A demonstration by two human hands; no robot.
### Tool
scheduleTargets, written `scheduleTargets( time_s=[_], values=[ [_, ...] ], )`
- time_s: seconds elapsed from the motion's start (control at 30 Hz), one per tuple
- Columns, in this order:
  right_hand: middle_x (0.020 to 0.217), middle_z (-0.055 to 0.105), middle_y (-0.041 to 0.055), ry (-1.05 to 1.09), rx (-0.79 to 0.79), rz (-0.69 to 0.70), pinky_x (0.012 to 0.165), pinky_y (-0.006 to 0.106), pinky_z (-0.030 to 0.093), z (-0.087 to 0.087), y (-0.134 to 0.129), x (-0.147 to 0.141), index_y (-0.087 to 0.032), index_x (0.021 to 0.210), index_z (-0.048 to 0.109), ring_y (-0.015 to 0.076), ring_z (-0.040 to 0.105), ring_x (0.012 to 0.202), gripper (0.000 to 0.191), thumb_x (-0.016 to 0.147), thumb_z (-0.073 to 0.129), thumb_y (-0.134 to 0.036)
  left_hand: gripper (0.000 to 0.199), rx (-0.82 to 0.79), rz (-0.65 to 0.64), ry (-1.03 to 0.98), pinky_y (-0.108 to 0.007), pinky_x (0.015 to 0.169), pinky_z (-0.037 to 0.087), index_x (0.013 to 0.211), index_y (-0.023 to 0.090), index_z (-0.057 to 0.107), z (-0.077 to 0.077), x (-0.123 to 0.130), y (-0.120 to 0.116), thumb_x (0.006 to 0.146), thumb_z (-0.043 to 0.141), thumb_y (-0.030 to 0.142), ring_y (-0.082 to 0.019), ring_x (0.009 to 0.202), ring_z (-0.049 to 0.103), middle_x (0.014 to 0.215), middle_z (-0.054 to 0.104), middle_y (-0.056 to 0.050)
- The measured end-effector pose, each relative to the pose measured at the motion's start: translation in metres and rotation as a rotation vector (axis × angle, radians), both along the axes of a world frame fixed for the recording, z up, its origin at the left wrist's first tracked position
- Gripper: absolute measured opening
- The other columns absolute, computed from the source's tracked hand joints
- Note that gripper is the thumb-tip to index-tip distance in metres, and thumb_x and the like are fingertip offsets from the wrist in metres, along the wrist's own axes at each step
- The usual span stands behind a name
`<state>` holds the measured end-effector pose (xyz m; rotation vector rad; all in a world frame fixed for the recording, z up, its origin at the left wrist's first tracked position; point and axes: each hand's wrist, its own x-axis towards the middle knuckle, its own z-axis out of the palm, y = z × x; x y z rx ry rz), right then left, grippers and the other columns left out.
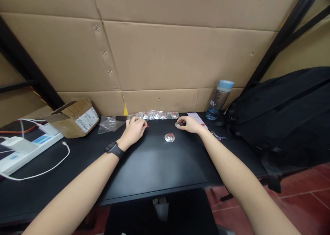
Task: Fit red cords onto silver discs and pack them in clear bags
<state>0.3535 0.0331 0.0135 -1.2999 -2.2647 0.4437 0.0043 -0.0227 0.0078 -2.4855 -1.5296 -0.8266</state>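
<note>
On the black desk, my right hand (192, 125) pinches the edge of a shiny, clear round disc (177, 125) that resembles a suction cup. A similar disc (169, 138) with a red piece on top lies flat between my hands, closer to me. My left hand (134, 128), wearing a black watch (113, 148) at the wrist, is closed with curled fingers. A small red tip (147, 126) shows beside its thumb; the rest of what it holds is hidden. Just behind that hand, several such discs in clear wrappers (156, 115) lie in a row along the cardboard wall.
An open cardboard box (77, 119) and a crumpled clear bag (109, 124) stand to the left, by a white power strip (43, 138) with cables. To the right are a white card (197, 118), a blue-capped bottle (219, 99), small coloured strings (218, 136) and a black backpack (283, 118).
</note>
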Motion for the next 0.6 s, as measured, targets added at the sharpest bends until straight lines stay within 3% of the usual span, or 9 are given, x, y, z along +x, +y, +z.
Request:
scheduleTargets(
  time_s=[0.37, 0.6],
  values=[
    [0.088, 0.076, 0.0047, 0.079, 0.055, -0.072, 0.072, 0.029, 0.051, 0.004, 0.0, -0.001, -0.018, 0.094, 0.074, 0.0192, 0.068, 0.079, 0.028, 0.069, 0.079, -0.031, 0.016, -0.046, -0.027, -0.134, -0.043, 0.094, 0.027, 0.087, 0.025, 0.071, 0.016, 0.013, -0.016, 0.094, 0.063, 0.037, -0.026, 0.106, 0.061, 0.101, 0.076, -0.003],
    [0.097, 0.075, 0.0073, 0.386, -0.022, -0.032, 0.076, 0.031, 0.056, 0.011, -0.013, -0.024, -0.017, 0.096, 0.071, 0.0196, 0.069, 0.084, 0.035, 0.066, 0.082, -0.032, 0.017, -0.064, -0.076, -0.174, -0.043, 0.095, 0.028, 0.091, 0.027, 0.074, 0.016, 0.016, -0.017, 0.095, 0.064, 0.041, -0.025, 0.104, 0.064, 0.101, 0.078, -0.002]
  ],
)
